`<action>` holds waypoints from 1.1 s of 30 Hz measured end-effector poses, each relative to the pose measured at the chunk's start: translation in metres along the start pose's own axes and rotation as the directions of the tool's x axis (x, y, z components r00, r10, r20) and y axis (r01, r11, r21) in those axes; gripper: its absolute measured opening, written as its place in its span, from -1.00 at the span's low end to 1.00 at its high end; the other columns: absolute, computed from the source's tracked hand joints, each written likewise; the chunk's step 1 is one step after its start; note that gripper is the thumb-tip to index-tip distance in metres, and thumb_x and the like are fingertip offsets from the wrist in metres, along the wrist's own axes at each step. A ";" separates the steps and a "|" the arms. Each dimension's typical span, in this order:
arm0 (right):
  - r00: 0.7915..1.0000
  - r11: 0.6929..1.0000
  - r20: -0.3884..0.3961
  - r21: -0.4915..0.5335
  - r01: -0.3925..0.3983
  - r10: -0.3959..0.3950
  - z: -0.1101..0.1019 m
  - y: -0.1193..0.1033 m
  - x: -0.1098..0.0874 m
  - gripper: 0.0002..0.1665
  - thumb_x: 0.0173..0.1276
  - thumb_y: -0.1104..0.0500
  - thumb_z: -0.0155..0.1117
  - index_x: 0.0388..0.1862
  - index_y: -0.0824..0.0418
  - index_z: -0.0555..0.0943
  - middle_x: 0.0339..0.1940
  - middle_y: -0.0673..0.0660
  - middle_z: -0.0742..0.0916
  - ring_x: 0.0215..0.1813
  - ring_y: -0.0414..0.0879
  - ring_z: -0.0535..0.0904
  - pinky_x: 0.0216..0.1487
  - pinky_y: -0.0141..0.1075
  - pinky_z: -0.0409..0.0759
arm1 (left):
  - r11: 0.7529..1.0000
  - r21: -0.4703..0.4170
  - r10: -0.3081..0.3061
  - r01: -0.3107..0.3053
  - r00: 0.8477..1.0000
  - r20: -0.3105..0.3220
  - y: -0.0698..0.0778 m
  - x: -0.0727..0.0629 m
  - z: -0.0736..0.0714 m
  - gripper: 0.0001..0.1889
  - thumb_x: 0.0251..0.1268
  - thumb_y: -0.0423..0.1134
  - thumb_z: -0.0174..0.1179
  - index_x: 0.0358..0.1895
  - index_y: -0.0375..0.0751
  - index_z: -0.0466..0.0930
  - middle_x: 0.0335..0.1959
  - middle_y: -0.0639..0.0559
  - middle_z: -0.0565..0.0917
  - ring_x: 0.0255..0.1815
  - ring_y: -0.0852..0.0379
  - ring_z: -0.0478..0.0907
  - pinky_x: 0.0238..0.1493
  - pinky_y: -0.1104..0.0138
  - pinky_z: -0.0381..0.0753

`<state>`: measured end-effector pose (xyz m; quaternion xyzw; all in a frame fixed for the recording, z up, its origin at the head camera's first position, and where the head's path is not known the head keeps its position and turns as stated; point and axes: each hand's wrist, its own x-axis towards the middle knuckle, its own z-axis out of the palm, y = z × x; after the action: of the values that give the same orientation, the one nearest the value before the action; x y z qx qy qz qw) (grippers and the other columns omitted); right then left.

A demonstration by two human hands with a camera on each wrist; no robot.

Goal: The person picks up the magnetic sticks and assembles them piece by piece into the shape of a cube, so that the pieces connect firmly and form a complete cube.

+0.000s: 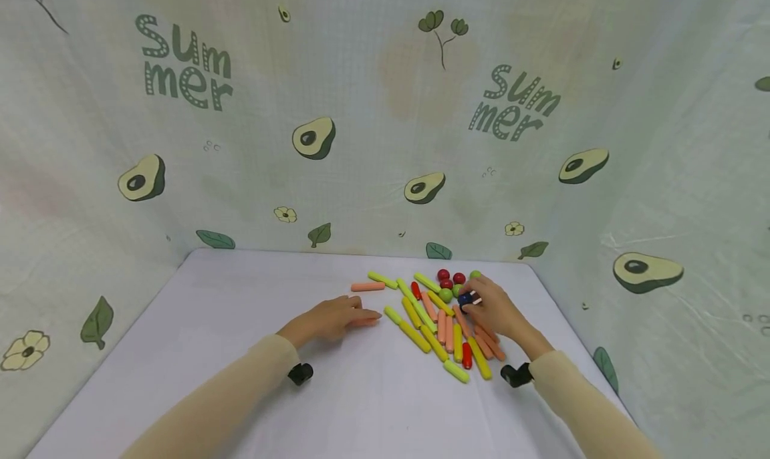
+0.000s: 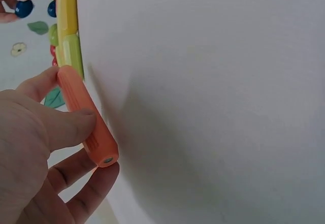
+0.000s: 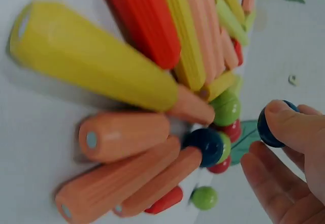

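Note:
My left hand (image 1: pixel 339 319) is left of the pile, close over the white table. In the left wrist view, its thumb and fingers pinch a ribbed orange stick (image 2: pixel 86 117) with a small metal disc in its end. At the pile's right side, my right hand (image 1: pixel 493 305) pinches a shiny dark blue ball (image 3: pixel 267 127) between thumb and finger. Another dark blue ball (image 3: pixel 204 145) sits among the sticks below it. Close by lie green balls (image 3: pixel 225 108) and red balls (image 1: pixel 443 274). A thick yellow stick (image 3: pixel 96 56) and several orange sticks (image 3: pixel 124 135) lie nearest the right wrist camera.
Yellow, lime, orange and red sticks spread over the right part of the white table (image 1: pixel 228 339). A single orange stick (image 1: pixel 367 286) and a lime stick (image 1: pixel 382 279) lie at the pile's far left. A printed cloth (image 1: pixel 361 198) hangs behind and at both sides.

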<state>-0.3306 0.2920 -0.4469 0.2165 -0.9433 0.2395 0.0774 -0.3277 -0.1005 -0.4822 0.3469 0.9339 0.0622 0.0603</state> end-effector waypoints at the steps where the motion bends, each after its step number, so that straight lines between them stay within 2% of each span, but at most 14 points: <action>1: 1.000 1.000 0.006 0.010 0.007 -0.007 0.001 -0.009 -0.002 -0.61 0.35 0.39 0.52 0.13 0.24 0.67 0.05 0.16 0.66 0.02 0.06 0.68 0.06 -0.08 0.78 | 1.000 0.004 0.003 -0.003 1.000 0.000 0.000 -0.002 0.000 -0.36 0.57 -0.40 0.19 0.52 0.41 0.48 -0.03 0.21 0.52 -0.06 0.20 0.44 0.04 0.27 0.59; 4: 0.999 0.998 0.024 0.037 0.041 -0.042 0.005 -0.032 -0.008 -0.61 0.35 0.38 0.52 0.12 0.20 0.68 0.07 0.13 0.70 0.00 0.03 0.66 0.06 -0.10 0.77 | 1.000 -0.004 0.006 -0.006 1.000 -0.004 0.000 -0.007 0.000 -0.36 0.55 -0.42 0.20 0.50 0.38 0.51 0.01 0.19 0.54 -0.02 0.18 0.48 0.12 0.22 0.62; 8: 0.994 0.991 0.076 0.113 0.071 -0.080 0.015 -0.058 -0.013 -0.64 0.38 0.34 0.51 0.12 0.19 0.69 0.08 0.11 0.72 -0.02 -0.01 0.67 0.03 -0.18 0.77 | 0.999 -0.045 0.011 -0.012 1.000 -0.022 0.000 -0.013 0.003 -0.36 0.52 -0.46 0.21 0.48 0.34 0.55 0.04 0.18 0.57 0.01 0.17 0.50 0.13 0.17 0.64; 15: 0.979 0.978 0.157 0.184 0.096 -0.126 0.044 -0.079 -0.021 -0.68 0.41 0.24 0.53 0.10 0.20 0.72 0.00 0.02 0.75 -0.08 -0.13 0.66 -0.03 -0.30 0.71 | 0.993 -0.108 0.044 -0.050 0.997 -0.059 0.001 -0.021 0.009 -0.56 0.64 -0.23 0.17 0.42 0.33 0.61 -0.07 0.28 0.56 -0.06 0.24 0.48 0.06 0.21 0.61; 22: 0.975 0.975 0.193 0.212 0.063 -0.105 0.062 -0.098 -0.023 -0.66 0.42 0.22 0.51 0.14 0.23 0.73 0.04 0.04 0.77 -0.08 -0.06 0.63 -0.02 -0.27 0.67 | 0.990 -0.098 0.088 -0.097 0.992 -0.090 0.004 -0.025 0.012 -0.59 0.62 -0.25 0.20 0.38 0.23 0.65 -0.07 0.24 0.61 -0.08 0.23 0.53 0.03 0.21 0.65; 33: 0.970 0.975 0.241 0.221 -0.018 -0.037 0.080 -0.116 -0.014 -0.69 0.44 0.20 0.50 0.12 0.21 0.74 -0.03 0.03 0.78 -0.10 -0.10 0.61 0.02 -0.25 0.69 | 0.984 -0.106 0.129 -0.144 0.983 -0.134 0.009 -0.031 0.012 -0.62 0.58 -0.29 0.25 0.34 0.15 0.68 -0.09 0.19 0.64 -0.08 0.22 0.53 0.02 0.25 0.64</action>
<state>-0.2701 0.1665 -0.4715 0.2560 -0.9120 0.3143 -0.0623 -0.2968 -0.1135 -0.4900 0.4015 0.9047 0.1416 0.0164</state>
